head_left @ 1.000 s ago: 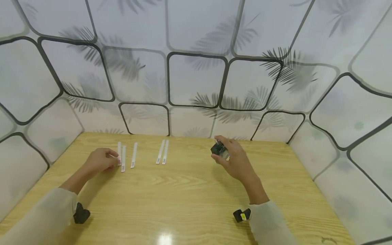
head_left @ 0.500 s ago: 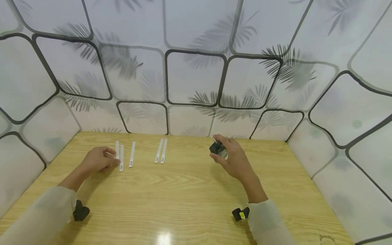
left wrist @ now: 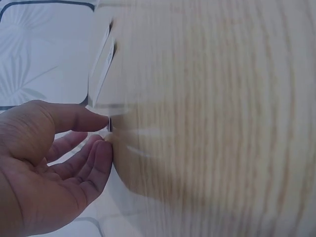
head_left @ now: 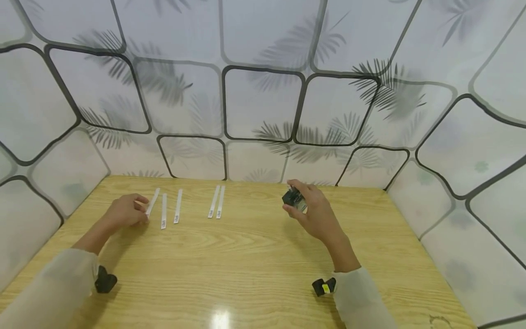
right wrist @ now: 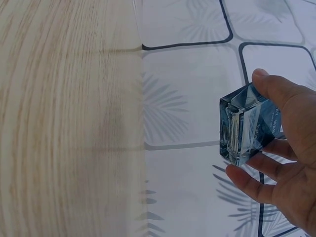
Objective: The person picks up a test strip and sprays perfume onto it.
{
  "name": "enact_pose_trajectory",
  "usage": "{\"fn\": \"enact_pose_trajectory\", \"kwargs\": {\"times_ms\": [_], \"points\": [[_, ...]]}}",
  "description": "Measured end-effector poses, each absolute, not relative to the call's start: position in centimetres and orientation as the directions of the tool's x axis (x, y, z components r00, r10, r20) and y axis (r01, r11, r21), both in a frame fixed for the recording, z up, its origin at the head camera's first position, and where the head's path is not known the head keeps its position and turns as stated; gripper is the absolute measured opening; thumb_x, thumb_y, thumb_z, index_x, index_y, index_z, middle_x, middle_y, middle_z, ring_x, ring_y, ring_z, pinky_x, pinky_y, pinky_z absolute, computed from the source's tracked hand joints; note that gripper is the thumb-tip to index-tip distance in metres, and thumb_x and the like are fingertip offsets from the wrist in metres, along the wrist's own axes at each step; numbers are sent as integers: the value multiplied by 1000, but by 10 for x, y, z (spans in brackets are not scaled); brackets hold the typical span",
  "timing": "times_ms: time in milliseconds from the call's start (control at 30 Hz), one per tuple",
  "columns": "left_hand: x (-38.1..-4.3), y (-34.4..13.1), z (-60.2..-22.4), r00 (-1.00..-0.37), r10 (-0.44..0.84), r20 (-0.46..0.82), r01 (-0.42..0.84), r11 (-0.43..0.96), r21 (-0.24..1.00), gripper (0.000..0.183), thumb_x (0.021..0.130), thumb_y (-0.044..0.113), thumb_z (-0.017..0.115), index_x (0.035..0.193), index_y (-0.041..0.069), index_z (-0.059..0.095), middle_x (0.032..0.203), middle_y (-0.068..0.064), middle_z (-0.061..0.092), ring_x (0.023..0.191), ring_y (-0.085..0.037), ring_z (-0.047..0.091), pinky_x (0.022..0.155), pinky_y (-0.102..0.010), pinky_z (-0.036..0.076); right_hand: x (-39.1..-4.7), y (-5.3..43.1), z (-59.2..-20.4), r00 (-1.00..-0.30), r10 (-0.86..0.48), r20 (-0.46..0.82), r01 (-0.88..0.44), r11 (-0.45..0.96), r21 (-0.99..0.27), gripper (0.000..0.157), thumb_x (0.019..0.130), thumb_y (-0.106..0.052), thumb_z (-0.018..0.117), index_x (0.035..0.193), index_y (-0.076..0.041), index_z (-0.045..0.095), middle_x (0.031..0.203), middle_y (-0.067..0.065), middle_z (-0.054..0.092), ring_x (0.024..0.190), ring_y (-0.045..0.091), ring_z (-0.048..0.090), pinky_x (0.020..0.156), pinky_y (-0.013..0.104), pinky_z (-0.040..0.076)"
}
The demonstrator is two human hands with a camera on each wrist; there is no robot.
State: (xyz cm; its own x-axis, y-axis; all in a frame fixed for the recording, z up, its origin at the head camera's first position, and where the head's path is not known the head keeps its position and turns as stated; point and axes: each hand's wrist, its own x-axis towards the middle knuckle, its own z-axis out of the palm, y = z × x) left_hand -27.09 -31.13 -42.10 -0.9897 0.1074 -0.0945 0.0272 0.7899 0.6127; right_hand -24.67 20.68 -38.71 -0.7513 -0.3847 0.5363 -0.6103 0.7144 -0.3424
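Note:
My left hand (head_left: 125,211) pinches the near end of a white paper test strip (head_left: 153,202) at the far left of the table. That strip slants, its far end leaning right. In the left wrist view its end (left wrist: 109,124) shows between thumb and fingers. To its right lie two more strips, one nearer (head_left: 164,211) and one further right (head_left: 178,206). My right hand (head_left: 318,212) holds a faceted dark blue glass bottle, apparently perfume (right wrist: 247,126), raised above the table. Thumb and fingers grip its sides; part of the bottle is hidden by the hand.
A separate pair of white strips, left (head_left: 213,201) and right (head_left: 220,202), lies near the table's middle back. The wooden table (head_left: 246,265) meets a patterned wall (head_left: 263,105) behind and at both sides. Black wrist cameras (head_left: 105,279) sit at the sleeves.
My left hand has moved left, drawing the leftmost strip away from its neighbour and tilting it. The right hand and bottle have stayed almost still.

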Motion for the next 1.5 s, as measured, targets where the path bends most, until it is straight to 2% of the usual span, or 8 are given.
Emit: {"fn": "enact_pose_trajectory", "kwargs": {"times_ms": [267,533,967,1067,1200,1333,1500], "points": [[-272,-316,-417,-987,104,-120,12,801,598,64,86,17,79,132,-15,52,111,-29,68,91,-33,68,75,-41,56,-246,208,-386,-756,-377,535,-604,716,-351,65,93,-31,78,150,-20,49,126,13,63,113,33,61,91,55,54],[-270,-316,-416,-991,63,-117,-24,777,629,61,83,10,81,131,-16,52,111,-30,67,96,-38,66,77,-41,56,-247,208,-386,-757,-375,535,-604,715,-353,65,93,-31,78,149,-20,49,124,14,63,112,34,61,90,56,54],[-271,-315,-417,-987,32,-158,-80,750,657,61,84,11,79,132,-15,52,118,-32,64,102,-41,64,82,-45,55,-248,210,-388,-748,-376,548,-612,710,-349,65,92,-31,79,149,-19,49,120,13,63,108,32,61,88,54,55],[-271,-314,-418,-986,30,-163,-84,758,646,60,84,12,79,130,-16,54,118,-33,65,99,-38,66,80,-41,55,-249,210,-389,-746,-377,549,-614,708,-349,66,92,-31,79,149,-19,49,121,12,63,109,32,61,89,54,55],[-271,-314,-419,-984,29,-178,-96,749,655,60,83,11,77,130,-17,54,114,-33,68,86,-26,70,72,-34,56,-249,211,-390,-746,-376,550,-614,709,-347,66,92,-31,79,149,-20,49,122,12,63,110,31,61,89,54,54],[-271,-315,-421,-980,23,-195,-119,719,684,57,87,11,73,132,-19,52,107,-28,71,76,-16,69,67,-30,57,-249,211,-389,-742,-379,553,-617,708,-344,65,92,-31,79,149,-22,49,121,11,63,109,31,61,89,54,54],[-271,-315,-422,-981,4,-195,-136,704,697,50,94,13,64,132,-17,54,100,-19,72,74,-15,68,66,-31,57,-249,211,-388,-741,-380,554,-619,706,-343,64,92,-31,79,149,-21,49,121,11,63,108,31,61,88,54,54]]}}
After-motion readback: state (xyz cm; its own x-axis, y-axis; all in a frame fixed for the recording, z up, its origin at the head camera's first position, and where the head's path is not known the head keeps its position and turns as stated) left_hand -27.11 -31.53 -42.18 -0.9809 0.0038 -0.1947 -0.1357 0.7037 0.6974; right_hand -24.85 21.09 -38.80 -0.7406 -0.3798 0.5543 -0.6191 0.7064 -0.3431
